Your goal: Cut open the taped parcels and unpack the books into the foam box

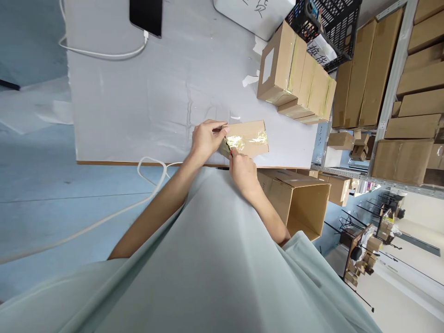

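A small cardboard box [248, 136] with shiny clear tape lies on the white table near its front edge. My left hand [207, 138] is at the box's left end, thumb and fingers pinched on its edge. My right hand [242, 170] is closed around a slim dark tool with a bit of red, which looks like a utility knife [228, 147]. Its thin dark end points up and left against the left end of the box, close to my left thumb. Most of the handle is hidden inside my fist.
Taped cardboard boxes [298, 76] stand at the table's right, beside a black plastic crate [342, 27] and a white container [255, 16]. A phone [145, 17] with a white cable lies at the far left. Below the right edge sits an open carton [307, 208]. Shelves of boxes rise on the right.
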Motion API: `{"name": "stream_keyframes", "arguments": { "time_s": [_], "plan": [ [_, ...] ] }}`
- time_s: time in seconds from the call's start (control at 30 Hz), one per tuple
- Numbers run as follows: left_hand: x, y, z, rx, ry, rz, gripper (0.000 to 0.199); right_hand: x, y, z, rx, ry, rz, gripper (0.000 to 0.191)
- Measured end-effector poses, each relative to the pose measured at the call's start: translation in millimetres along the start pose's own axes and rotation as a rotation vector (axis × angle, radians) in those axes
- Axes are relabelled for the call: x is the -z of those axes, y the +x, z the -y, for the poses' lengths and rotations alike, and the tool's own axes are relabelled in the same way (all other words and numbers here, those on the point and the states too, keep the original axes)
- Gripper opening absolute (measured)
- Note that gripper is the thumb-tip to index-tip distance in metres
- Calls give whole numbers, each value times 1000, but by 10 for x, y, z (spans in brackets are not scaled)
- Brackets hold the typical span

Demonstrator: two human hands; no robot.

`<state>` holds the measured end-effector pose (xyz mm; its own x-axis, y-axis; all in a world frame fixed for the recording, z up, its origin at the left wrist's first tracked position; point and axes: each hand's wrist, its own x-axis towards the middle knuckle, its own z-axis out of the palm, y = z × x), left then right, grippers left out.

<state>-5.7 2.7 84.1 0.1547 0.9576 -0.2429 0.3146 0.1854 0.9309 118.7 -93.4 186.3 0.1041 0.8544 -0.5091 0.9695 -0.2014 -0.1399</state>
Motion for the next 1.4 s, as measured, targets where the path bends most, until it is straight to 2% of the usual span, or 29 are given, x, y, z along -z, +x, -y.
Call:
{"name": "stream_keyframes", "arguments": {
  "time_s": [0.17, 0.33, 0.47, 0.6, 0.73, 0.87, 0.97, 1.03, 1.1, 1.2, 1.4],
  "plan": [
    [-20, -29, -31, -3, 16, -3, 34, 32, -75, 24, -35, -2, 52, 43],
    [-18, -31, -34, -13, 44, -23, 38, 137, -39, 92, -47, 6, 107, 38],
    [-27, -14, -10, 11, 63, -24, 37, 183, -22, 148, 8, 4, 170, 37],
    [-32, 8, 37, 33, 57, -47, 38, 244, 27, 94, 79, 1, 166, 37],
    [11, 8, 24, 86, 73, -51, 40, 417, -51, -178, 160, 42, 160, 35],
    [-58, -30, -222, 53, 194, -105, 40, 593, -131, -706, 140, 207, 6, 43],
    [-330, -44, -506, -95, 322, -121, 38, 630, -63, -1137, 56, 259, -115, 48],
    [-581, -35, -643, -208, 368, -49, 33, 616, 2, -1372, 14, 290, -160, 47],
    [-808, -17, -692, -289, 390, 28, 29, 592, 51, -1544, 16, 341, -185, 44],
    [-991, 10, -631, -325, 403, 51, 29, 565, 103, -1682, 83, 385, -209, 41],
    [-996, 23, -475, -347, 404, 10, 29, 530, 333, -1636, 174, 336, -163, 48]
  ]
}}
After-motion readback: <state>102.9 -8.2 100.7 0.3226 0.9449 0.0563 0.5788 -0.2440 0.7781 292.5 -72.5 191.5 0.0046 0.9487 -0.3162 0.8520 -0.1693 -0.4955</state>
